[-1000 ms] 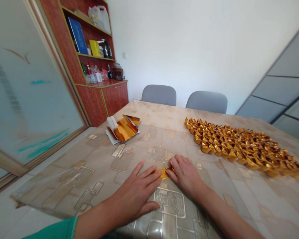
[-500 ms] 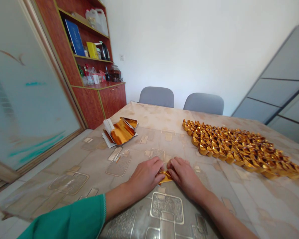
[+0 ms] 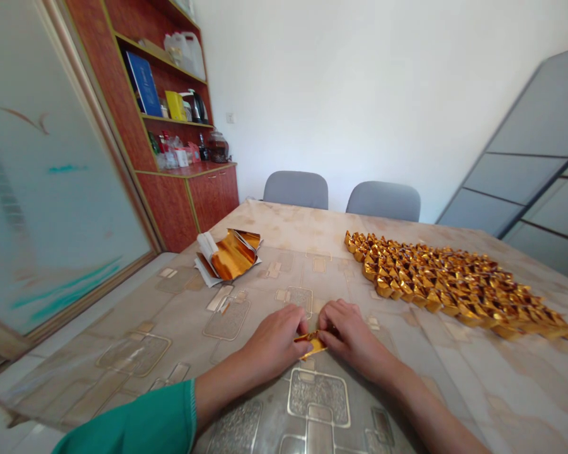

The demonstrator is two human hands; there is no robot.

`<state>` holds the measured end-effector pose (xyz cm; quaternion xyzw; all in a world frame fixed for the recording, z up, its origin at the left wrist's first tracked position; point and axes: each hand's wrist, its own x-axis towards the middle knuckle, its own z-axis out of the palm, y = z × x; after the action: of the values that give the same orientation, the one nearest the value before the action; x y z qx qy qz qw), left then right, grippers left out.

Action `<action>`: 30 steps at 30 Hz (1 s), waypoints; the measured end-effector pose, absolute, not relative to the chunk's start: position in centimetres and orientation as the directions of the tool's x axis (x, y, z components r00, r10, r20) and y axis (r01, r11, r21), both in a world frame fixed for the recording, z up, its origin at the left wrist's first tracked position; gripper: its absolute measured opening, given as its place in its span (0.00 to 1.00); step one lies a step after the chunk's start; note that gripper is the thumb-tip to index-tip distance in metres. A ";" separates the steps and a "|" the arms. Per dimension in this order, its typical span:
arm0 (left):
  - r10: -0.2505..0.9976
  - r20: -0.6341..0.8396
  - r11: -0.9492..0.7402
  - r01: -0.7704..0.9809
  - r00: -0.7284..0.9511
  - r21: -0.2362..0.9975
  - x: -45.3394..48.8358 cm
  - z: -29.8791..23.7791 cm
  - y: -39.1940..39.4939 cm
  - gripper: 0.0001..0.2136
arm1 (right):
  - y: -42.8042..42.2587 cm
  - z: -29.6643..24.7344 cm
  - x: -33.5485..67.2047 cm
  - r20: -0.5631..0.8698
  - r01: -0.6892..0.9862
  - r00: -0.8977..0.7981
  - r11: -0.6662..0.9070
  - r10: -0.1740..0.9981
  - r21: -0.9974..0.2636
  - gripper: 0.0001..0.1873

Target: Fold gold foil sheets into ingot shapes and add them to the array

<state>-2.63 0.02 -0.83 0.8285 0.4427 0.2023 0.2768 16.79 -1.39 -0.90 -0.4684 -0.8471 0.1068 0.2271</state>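
A small folded piece of gold foil paper (image 3: pixel 316 344) sits low over the table between my two hands. My left hand (image 3: pixel 280 334) grips its left end, thumb on top and fingers curled behind. On the other end, my right hand (image 3: pixel 348 329) pinches the foil between thumb and bent fingers. Both hands cover much of the piece, so its full shape is hidden. Ahead and to the left lies a loose stack of gold foil sheets (image 3: pixel 231 255) with white backing. Many folded gold foil pieces (image 3: pixel 445 277) stand in tight rows on the right.
A patterned clear cover lies on the table (image 3: pixel 284 227). Two grey chairs (image 3: pixel 296 189) (image 3: pixel 383 200) stand at its far edge. To the left are a wooden cabinet (image 3: pixel 170 205) with filled shelves and a frosted glass door (image 3: pixel 61 189).
My left thumb has shifted along the foil, and the piece shows more of its front edge. Both hands stay at nearly the same place. The view has tilted slightly.
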 end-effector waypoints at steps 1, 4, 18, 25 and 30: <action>0.848 0.089 -0.434 0.590 0.522 0.681 -2.5 -1.0 0.1 0.03 | -1.4 -0.9 16.9 0.292 0.739 -0.459 0.543 0.839 -0.399 0.08; 0.858 0.091 -0.364 0.473 0.505 0.802 -2.3 -1.3 0.3 0.04 | -1.3 -0.9 16.9 0.339 0.723 -0.463 0.570 0.819 -0.389 0.07; 0.935 0.090 -0.143 0.131 0.342 0.981 -2.0 -0.3 0.2 0.07 | -0.3 0.3 18.8 0.348 0.352 -0.113 0.365 0.931 -0.862 0.06; 0.976 -0.097 0.174 -0.424 0.195 0.889 0.5 0.5 0.0 0.10 | -1.2 0.6 17.1 0.330 0.467 -0.187 0.379 0.925 -0.799 0.14; 0.980 -0.076 0.167 -0.552 0.183 0.817 2.4 0.0 -0.4 0.10 | -1.3 -0.2 16.2 0.286 0.187 -0.137 0.309 0.948 -0.933 0.11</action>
<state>2.40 -0.42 -0.01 0.3334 0.3210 0.5528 0.6930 16.18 -1.28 -0.25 -0.4399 -0.6452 0.3901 0.4879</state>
